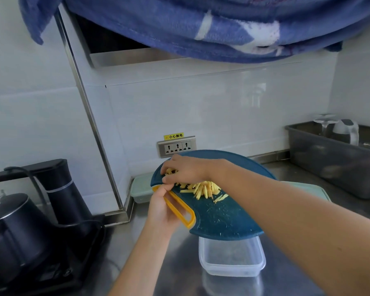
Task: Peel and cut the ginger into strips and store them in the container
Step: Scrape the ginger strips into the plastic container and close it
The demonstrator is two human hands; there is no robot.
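A round dark-teal cutting board [222,218] with a yellow handle [179,207] is lifted off the counter and tilted. My left hand [161,210] grips it at the handle. Yellow ginger strips [203,190] lie piled on the board's upper part. My right hand [185,169] rests on the strips at the board's far left edge, fingers bent over them. A clear plastic container [232,258] stands on the steel counter directly below the board's lower edge; its far end is hidden by the board.
A black kettle and water dispenser [58,189] stand at the left. A pale green lidded box [140,189] sits against the wall, a pale teal lid [316,189] behind my right arm. A grey tub [333,161] holds glassware at the right. A blue cloth [179,28] hangs overhead.
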